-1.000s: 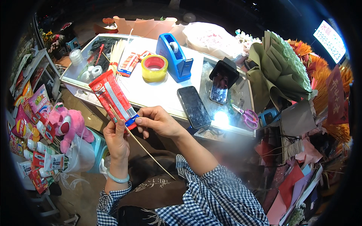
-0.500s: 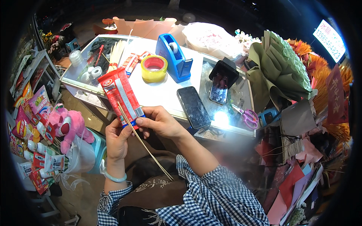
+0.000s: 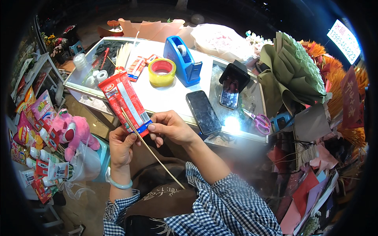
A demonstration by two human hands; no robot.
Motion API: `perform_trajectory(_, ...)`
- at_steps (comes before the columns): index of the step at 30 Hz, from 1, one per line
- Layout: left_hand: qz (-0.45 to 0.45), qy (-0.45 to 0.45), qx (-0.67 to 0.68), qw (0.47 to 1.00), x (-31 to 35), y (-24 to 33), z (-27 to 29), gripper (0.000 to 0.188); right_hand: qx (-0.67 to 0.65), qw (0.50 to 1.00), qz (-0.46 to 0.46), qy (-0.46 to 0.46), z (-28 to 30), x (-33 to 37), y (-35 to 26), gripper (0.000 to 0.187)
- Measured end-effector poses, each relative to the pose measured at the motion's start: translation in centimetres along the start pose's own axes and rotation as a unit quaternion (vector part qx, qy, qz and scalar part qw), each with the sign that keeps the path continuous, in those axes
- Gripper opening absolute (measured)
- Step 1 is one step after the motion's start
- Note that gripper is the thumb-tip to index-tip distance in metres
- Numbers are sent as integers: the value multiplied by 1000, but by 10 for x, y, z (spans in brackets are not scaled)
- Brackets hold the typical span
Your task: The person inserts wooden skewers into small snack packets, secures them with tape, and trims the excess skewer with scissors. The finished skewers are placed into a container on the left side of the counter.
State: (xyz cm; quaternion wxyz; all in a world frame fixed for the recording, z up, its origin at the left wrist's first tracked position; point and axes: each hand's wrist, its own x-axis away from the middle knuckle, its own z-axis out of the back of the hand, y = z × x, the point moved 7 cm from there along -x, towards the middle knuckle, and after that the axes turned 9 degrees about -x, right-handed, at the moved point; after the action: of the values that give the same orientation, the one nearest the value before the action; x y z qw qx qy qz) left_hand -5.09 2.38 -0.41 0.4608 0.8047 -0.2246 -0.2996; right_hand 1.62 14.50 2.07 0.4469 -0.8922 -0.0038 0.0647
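Between my hands is a red snack packet (image 3: 126, 98) with a white panel and a blue lower edge, its back facing up. My left hand (image 3: 121, 148) is closed on its lower left end, the thumb pressing thin wooden sticks (image 3: 154, 155) against it. The sticks run from the packet's middle down to my apron (image 3: 165, 198); whether there are two or more I cannot tell. My right hand (image 3: 173, 126) pinches the lower right corner between thumb and fingers. Parts of both hands' fingers are hidden behind the packet.
A yellow tape roll (image 3: 162, 72), a blue tape dispenser (image 3: 182, 61), a phone (image 3: 203, 112) and purple-handled scissors (image 3: 261, 122) lie on the white table (image 3: 157, 96). At left, a pink plush toy (image 3: 76, 131) sits by snack bags. Wrapped bouquets (image 3: 289, 70) stand at right.
The packet leans slightly further left, and its lower right corner has shifted a little right with my right hand. My left hand stays closed on the packet and sticks.
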Motion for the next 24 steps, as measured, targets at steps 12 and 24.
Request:
perform_trajectory(12,-29,147,-116,982,-7,-6,7,33,587,748,271,148,-26,15,-40,8)
perform_trajectory(24,107,22,62,992,0,-24,-32,47,722,614,318,32,-50,24,8,12)
